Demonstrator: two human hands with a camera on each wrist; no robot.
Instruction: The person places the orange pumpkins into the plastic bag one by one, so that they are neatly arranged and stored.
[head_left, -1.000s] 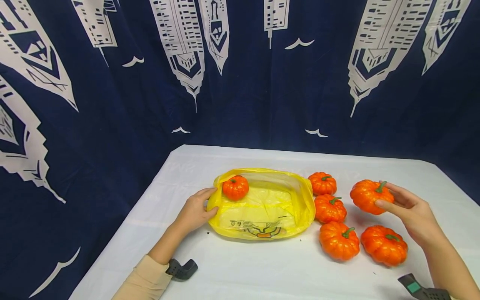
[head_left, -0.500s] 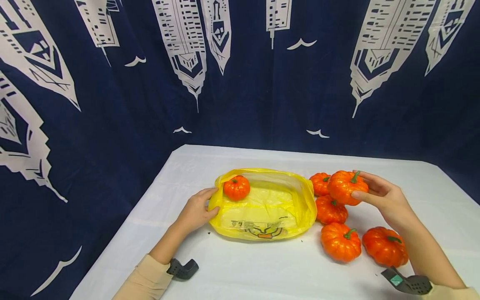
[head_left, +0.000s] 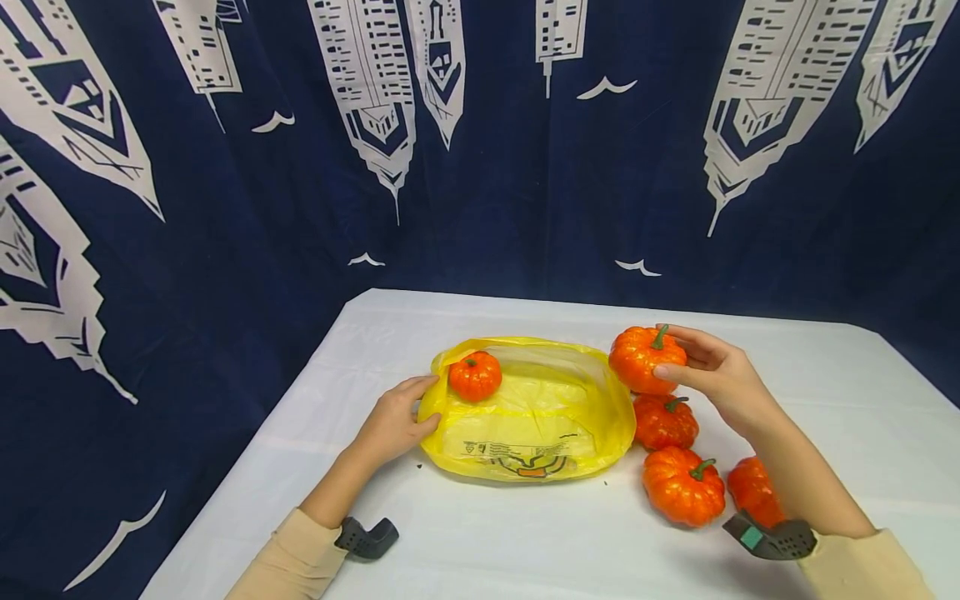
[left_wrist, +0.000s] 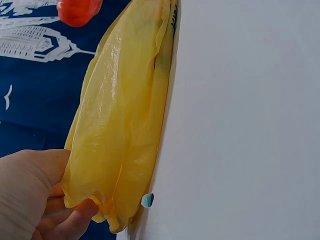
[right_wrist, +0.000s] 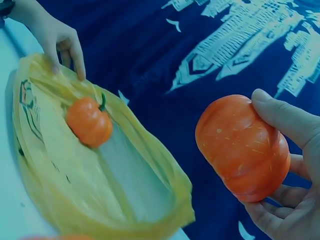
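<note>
A yellow plastic bag (head_left: 525,450) lies on the table with its mouth held wide. One small orange pumpkin (head_left: 475,377) is inside it, near the left end. My left hand (head_left: 392,419) grips the bag's left end between thumb and fingers, its fingertips partly hidden by the plastic in the left wrist view. In my right hand (head_left: 712,371) is another orange pumpkin (head_left: 641,360) with a green stem, raised by the bag's right rim. Thumb and fingers wrap its sides, seen close up in the right wrist view.
Right of the bag sit more orange pumpkins: one (head_left: 663,422) against its rim, one (head_left: 682,486) nearer, and one (head_left: 752,492) partly behind my right forearm. A white cloth (head_left: 525,542) covers the table; a dark blue patterned curtain (head_left: 480,208) hangs behind.
My right hand has carried its pumpkin leftward and slightly away, from over the right side of the table to the bag's right rim. It now covers the far pumpkin. My left hand stays put.
</note>
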